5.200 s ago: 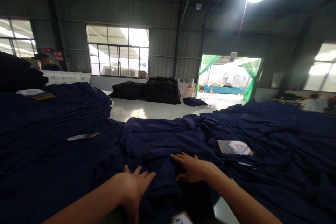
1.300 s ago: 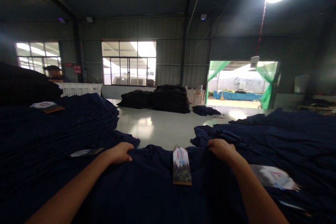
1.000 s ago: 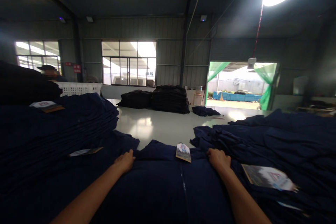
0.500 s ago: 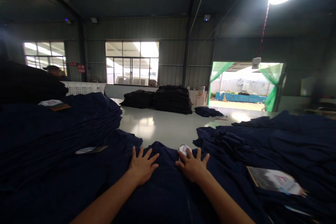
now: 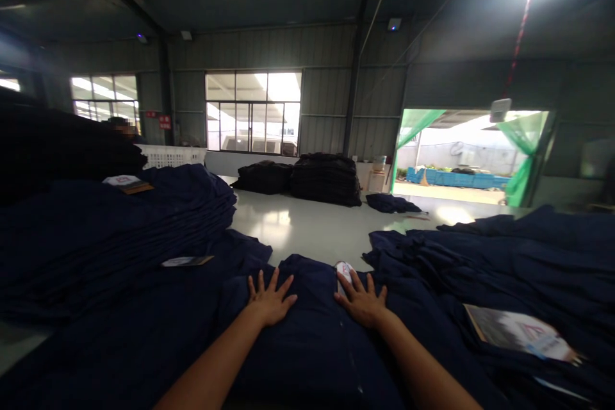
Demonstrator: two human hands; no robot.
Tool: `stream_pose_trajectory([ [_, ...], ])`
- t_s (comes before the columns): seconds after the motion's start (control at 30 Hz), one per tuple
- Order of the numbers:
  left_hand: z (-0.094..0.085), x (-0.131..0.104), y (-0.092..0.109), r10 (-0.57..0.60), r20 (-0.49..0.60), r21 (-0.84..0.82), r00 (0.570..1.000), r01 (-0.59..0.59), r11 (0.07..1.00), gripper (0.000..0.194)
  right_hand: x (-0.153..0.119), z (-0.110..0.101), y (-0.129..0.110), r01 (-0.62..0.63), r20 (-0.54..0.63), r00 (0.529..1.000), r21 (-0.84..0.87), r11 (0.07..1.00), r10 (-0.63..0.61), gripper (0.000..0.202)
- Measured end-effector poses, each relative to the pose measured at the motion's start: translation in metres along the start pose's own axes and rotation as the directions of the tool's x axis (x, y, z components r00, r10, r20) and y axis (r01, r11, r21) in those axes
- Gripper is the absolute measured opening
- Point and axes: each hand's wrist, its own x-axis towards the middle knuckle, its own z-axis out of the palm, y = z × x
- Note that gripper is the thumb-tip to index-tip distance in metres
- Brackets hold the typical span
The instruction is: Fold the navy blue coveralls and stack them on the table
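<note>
A navy garment [image 5: 312, 339] lies spread on the table in front of me. My left hand [image 5: 271, 301] rests flat on its left part, fingers spread. On its right part my right hand [image 5: 364, 302] also lies flat with the fingers apart, touching the edge of a white paper tag [image 5: 344, 271]. A second tag [image 5: 187, 261] lies on the navy cloth to the left. To the right, a larger printed tag [image 5: 523, 334] sits on more navy garments [image 5: 519, 262].
Layered navy garments [image 5: 192, 205] rise at the left, with another tag [image 5: 129, 183] on top. Black folded stacks [image 5: 325, 179] stand across the pale table [image 5: 307, 221]. A small navy bundle [image 5: 391, 203] lies beyond. A person [image 5: 120, 128] is behind a white crate [image 5: 175, 155].
The view has shifted, so the scene sits farther right. Both hands stay flat on the navy garment, with pale table surface now showing at the lower left.
</note>
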Motion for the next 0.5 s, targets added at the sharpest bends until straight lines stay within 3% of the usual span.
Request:
stream_pose_trajectory([
  [0.1, -0.001, -0.013, 0.004, -0.029, 0.029, 0.007, 0.999, 0.029, 1.0, 0.066, -0.005, 0.0, 0.0, 0.018, 0.011, 1.0, -0.018, 1.0, -0.018, 0.07],
  [0.3, -0.005, -0.066, 0.019, -0.111, 0.099, 0.064, 0.989, 0.105, 0.992, 0.067, -0.039, 0.002, -0.002, 0.118, 0.021, 0.993, -0.016, 0.993, -0.118, 0.069],
  [0.43, -0.028, -0.083, 0.028, -0.085, 0.175, 0.122, 0.981, 0.064, 0.99, 0.067, -0.067, -0.009, -0.003, 0.177, 0.098, 0.979, 0.002, 0.984, -0.177, 0.067],
  [0.5, -0.044, -0.082, 0.031, -0.034, 0.149, 0.137, 0.988, 0.013, 0.99, 0.061, -0.073, -0.024, -0.003, 0.233, 0.126, 0.964, 0.015, 0.972, -0.233, 0.059],
])
